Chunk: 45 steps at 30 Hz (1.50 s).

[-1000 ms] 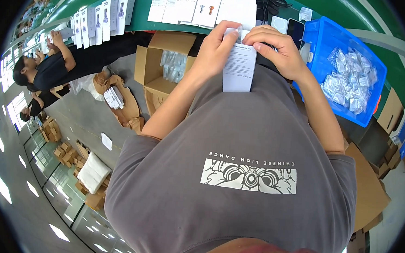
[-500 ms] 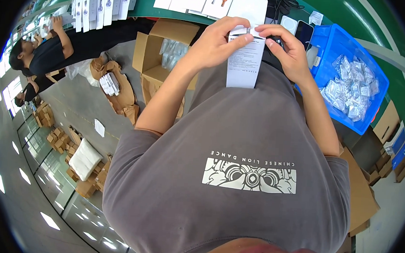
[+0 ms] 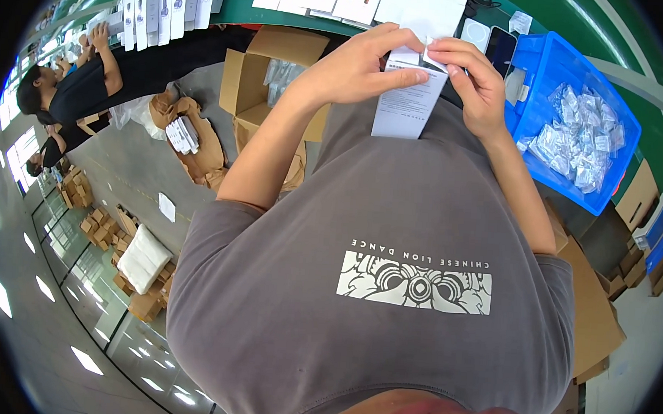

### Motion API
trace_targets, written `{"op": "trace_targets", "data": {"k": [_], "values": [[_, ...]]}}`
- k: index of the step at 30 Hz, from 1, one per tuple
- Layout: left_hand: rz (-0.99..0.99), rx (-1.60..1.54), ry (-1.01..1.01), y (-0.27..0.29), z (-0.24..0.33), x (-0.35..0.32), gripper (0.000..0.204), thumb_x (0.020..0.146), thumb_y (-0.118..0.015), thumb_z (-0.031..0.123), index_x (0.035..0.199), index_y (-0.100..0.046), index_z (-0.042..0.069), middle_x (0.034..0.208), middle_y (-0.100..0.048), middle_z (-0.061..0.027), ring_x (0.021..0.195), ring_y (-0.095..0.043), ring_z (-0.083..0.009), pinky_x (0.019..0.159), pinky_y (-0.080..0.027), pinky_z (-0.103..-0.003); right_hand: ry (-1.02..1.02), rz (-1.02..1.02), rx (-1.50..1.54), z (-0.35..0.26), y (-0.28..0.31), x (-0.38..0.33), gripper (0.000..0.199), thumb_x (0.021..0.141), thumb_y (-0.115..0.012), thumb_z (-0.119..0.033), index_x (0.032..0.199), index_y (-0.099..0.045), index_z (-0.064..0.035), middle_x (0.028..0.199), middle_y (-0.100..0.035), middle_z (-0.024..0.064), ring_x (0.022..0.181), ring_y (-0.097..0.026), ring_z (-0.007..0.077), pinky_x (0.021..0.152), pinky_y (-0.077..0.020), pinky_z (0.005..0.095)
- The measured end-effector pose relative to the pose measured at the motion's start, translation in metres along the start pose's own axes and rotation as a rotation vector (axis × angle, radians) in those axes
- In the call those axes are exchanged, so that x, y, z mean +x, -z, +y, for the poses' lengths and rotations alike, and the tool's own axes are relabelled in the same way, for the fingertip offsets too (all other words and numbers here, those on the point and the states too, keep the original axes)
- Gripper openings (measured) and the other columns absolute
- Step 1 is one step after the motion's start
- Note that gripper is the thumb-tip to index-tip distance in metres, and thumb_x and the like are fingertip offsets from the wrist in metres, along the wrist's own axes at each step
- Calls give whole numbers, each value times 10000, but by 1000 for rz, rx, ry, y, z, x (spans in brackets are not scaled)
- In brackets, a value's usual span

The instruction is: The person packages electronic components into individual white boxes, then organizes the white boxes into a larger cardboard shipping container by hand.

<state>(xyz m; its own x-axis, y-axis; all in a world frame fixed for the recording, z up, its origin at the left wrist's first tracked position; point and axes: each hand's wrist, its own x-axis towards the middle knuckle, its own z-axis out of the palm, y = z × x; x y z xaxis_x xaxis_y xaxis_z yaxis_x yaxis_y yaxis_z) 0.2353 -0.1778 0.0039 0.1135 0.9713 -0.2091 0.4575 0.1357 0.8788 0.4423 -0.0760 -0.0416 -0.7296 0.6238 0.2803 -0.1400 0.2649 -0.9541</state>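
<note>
A tall white printed carton (image 3: 404, 114) stands tilted against my front at the bench edge, its top end away from me. My left hand (image 3: 367, 63) is closed on its upper part, thumb across the printed face and fingers over the top end. At the upper right corner, my right hand (image 3: 472, 83) pinches a small white flap (image 3: 434, 58) between thumb and fingers. The inside of the carton is hidden by my fingers. Beyond the hands lies a larger white sheet or panel (image 3: 427, 12); whether it joins the carton I cannot tell.
A blue bin (image 3: 533, 83) of small clear packets (image 3: 578, 139) stands at the right, near a phone (image 3: 500, 50). Printed cartons (image 3: 178, 4) stand in a row at far left. An open cardboard box (image 3: 240, 87) is beside my left arm. A co-worker (image 3: 69, 88) works farther left.
The carton's top end has leaned to the right. Both hands have shifted slightly right with it, and my right fingers have come closer together at the flap. More of the white panel behind shows.
</note>
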Motion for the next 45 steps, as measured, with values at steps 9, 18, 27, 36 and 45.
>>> {"op": "trace_targets", "data": {"k": [9,18,27,36,45], "values": [[238,-419,-109,-36,-21,6,282,911,-703,206,1148,-627,74,1033,-580,-33,968,-562,-133,834,-457,-287,-4,-159,-101,-5,23,11,168,936,-563,-50,1017,-699,8,1060,-696,104,1029,-638,207,918,-477,302],[180,-394,-75,-43,-9,9,307,829,-787,202,1091,-682,82,1050,-578,-33,916,-582,-120,792,-472,-271,-401,-339,-183,7,61,75,523,981,-600,-335,1451,-484,-136,1262,-635,86,1141,-579,137,1006,-424,243],[320,-460,-20,-54,-14,8,379,796,-822,246,1076,-644,62,1031,-585,-45,848,-594,-103,734,-480,-257,-322,-158,179,-11,31,39,202,952,-641,-130,1108,-736,-44,1013,-729,87,918,-676,163,815,-518,264],[458,-471,4,-64,-16,8,578,819,-809,300,1171,-430,42,1059,-606,-137,938,-614,-161,792,-501,-294,-105,-252,-249,-22,22,31,256,883,-678,-12,1136,-718,-24,1125,-725,116,958,-707,153,828,-555,253],[286,-487,-4,-47,-22,11,569,871,-763,273,1233,-389,43,1089,-603,-131,1022,-605,-165,850,-502,-301,10,-302,-167,-3,23,44,208,889,-673,-19,1089,-730,-15,1085,-737,104,998,-708,185,849,-557,265]]}}
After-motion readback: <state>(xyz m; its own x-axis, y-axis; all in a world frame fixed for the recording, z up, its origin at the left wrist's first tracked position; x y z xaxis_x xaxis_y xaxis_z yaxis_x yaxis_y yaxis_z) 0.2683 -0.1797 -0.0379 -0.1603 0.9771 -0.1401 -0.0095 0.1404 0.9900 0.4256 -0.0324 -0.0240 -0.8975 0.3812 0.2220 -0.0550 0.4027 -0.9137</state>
